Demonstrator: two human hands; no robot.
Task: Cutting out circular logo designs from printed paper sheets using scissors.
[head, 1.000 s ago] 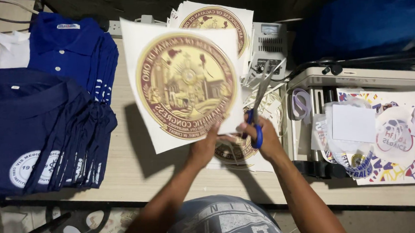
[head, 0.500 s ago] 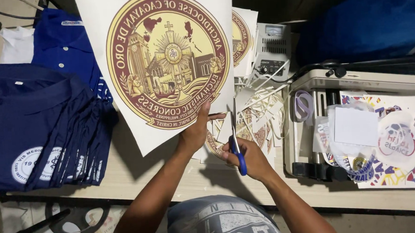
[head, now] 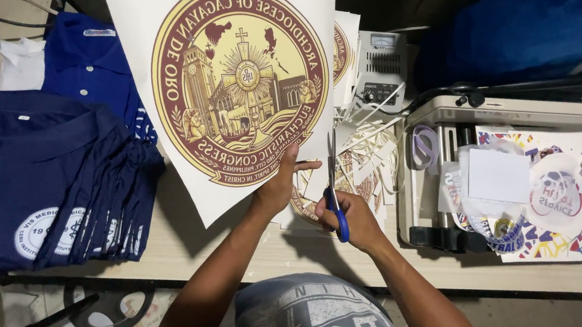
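The left hand (head: pixel 279 187), forearm angled up from below, pinches the lower right edge of a large white printed sheet (head: pixel 234 87) raised over the table, while the right hand (head: pixel 350 220), just right, grips blue-handled scissors (head: pixel 336 194), blades pointing up beside the sheet's edge.

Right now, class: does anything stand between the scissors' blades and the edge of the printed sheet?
Nothing visible does. The right hand holds the scissors with blades pointing up beside the sheet, near its lower right edge. The left hand grips the sheet's bottom edge to the blades' left, not between them.
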